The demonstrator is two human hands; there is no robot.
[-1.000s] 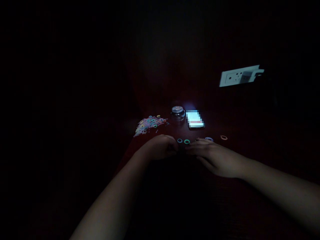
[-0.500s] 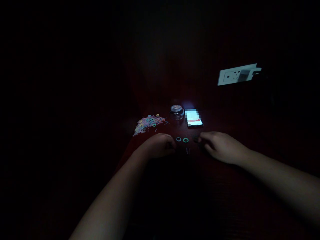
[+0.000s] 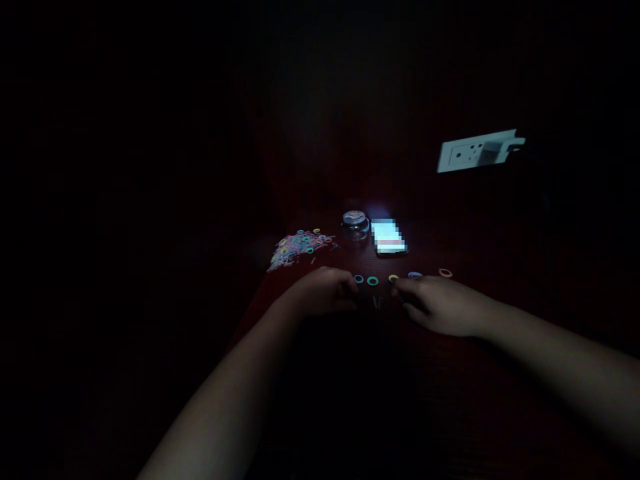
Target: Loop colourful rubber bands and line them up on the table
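On the dark table, a row of small coloured rings lies in front of me: a blue ring (image 3: 359, 279), a green ring (image 3: 373, 281), a yellow ring (image 3: 393, 279), a violet ring (image 3: 415, 275) and an orange ring (image 3: 445, 273). My right hand (image 3: 443, 305) rests just below the row, its index fingertip at the yellow ring and its thumb apart. Close to the blue ring, my left hand (image 3: 325, 291) has loosely bent fingers with a gap to the thumb; I see nothing held. Between the hands lie a few thin pale strips (image 3: 377, 303).
A heap of coloured rings and thin strips (image 3: 299, 249) lies at the back left. Behind the row stand a clear lidded jar (image 3: 355, 227) and a lit phone (image 3: 389, 239). A wall socket (image 3: 463, 155) with a plug is at upper right. Surroundings are very dark.
My right hand has moved slightly down and towards me, and the yellow, violet and orange rings now show around it. The left hand has hardly moved.
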